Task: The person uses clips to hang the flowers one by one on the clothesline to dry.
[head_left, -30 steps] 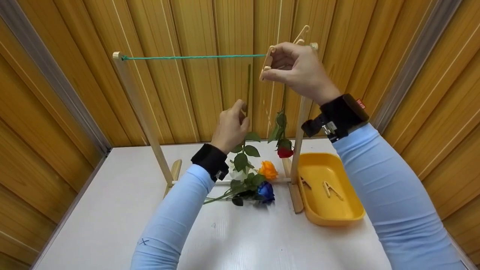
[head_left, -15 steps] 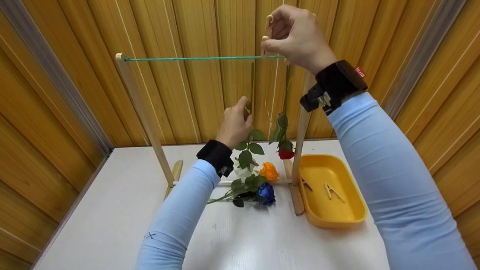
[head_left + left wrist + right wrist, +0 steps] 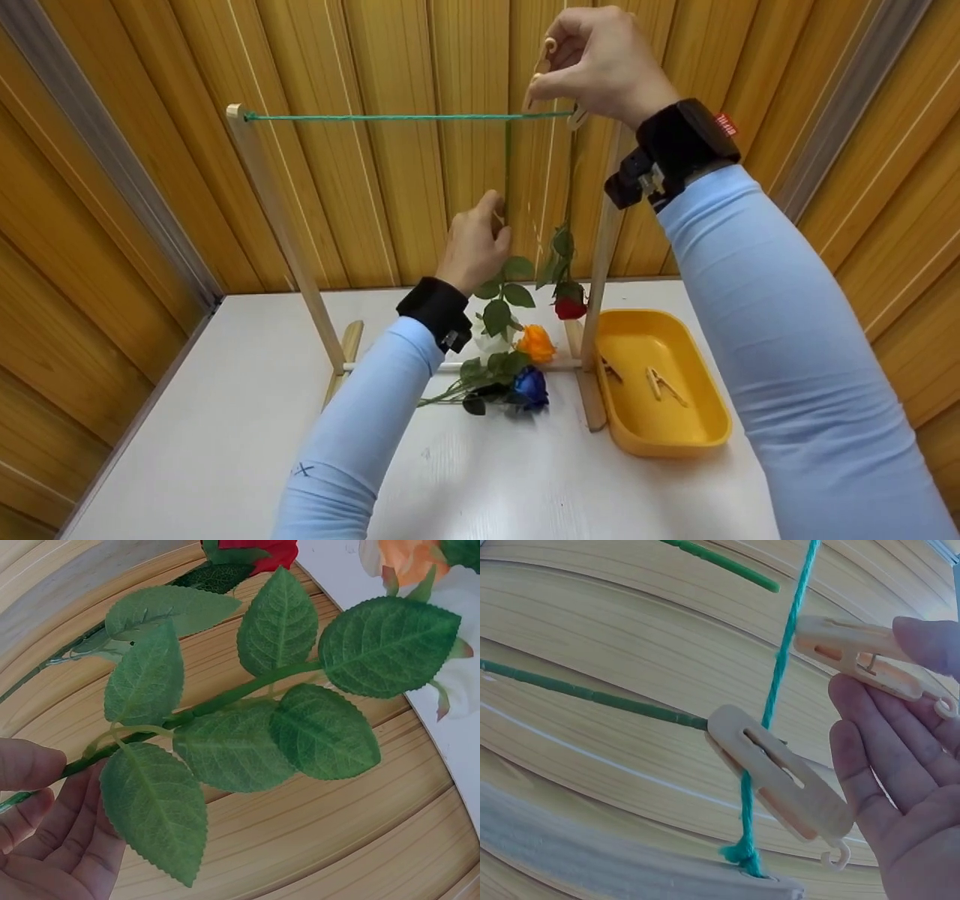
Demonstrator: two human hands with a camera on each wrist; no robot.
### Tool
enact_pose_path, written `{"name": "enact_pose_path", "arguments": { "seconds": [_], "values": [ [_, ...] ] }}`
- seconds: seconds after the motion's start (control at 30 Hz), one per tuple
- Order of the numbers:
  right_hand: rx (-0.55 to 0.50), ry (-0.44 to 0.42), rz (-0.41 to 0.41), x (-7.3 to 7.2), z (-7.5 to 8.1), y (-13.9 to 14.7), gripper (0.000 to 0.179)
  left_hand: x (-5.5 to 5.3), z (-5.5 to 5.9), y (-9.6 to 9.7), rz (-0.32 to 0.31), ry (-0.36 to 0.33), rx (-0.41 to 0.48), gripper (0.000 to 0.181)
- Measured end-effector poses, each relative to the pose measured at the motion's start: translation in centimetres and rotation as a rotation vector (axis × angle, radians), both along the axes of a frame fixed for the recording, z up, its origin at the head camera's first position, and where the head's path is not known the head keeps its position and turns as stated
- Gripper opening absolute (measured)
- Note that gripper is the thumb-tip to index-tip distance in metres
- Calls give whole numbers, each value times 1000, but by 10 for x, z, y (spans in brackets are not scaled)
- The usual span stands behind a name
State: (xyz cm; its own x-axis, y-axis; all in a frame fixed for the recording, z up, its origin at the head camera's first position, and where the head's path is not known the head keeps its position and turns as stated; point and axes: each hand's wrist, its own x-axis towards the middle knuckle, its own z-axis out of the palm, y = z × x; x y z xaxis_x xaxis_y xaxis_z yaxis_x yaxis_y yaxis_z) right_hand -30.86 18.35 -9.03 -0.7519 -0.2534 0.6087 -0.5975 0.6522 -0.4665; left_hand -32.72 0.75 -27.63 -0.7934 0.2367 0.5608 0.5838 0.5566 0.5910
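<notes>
A white rose point(image 3: 488, 343) was held bloom-down beneath a teal cord point(image 3: 375, 118), its green stem point(image 3: 508, 161) pinched between the thumb and fingers of the left hand point(image 3: 474, 244). The bare upper end of the stem was brought up near the cord, and the bloom was partly covered by its leaves. A pale clothespin point(image 3: 855, 656) was pinched between the thumb and fingers of the right hand point(image 3: 604, 67), its tip set at the cord; whether the cord was touched could not be told. Just beside it, a second clothespin point(image 3: 821, 810) was clamped over the cord, and by it a red rose point(image 3: 571, 306) was hung upside down, close to the right post of a wooden frame point(image 3: 281, 217). An orange rose point(image 3: 535, 343) and a blue rose point(image 3: 530, 386) were laid on the white table point(image 3: 187, 420) below. To the right, a light clothespin point(image 3: 654, 384) and a dark brown clothespin point(image 3: 611, 369) were contained in a yellow tray point(image 3: 675, 441).
</notes>
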Motion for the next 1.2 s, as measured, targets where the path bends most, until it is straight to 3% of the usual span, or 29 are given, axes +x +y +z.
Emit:
{"name": "enact_pose_path", "arguments": {
  "seconds": [0.3,0.63,0.87,1.2],
  "values": [
    [-30,-2,4,0,0,-3,10,-3,0,-2,10,34,34,12],
    [-99,-68,21,-7,-7,-13,8,-4,0,-1,30,13,29,13],
    [-80,-117,12,-10,-10,-19,11,-5,-1,1,36,-21,16,14],
    [-27,-137,-37,-10,-10,-22,9,-7,1,5,14,-13,27,17]
  ]
}}
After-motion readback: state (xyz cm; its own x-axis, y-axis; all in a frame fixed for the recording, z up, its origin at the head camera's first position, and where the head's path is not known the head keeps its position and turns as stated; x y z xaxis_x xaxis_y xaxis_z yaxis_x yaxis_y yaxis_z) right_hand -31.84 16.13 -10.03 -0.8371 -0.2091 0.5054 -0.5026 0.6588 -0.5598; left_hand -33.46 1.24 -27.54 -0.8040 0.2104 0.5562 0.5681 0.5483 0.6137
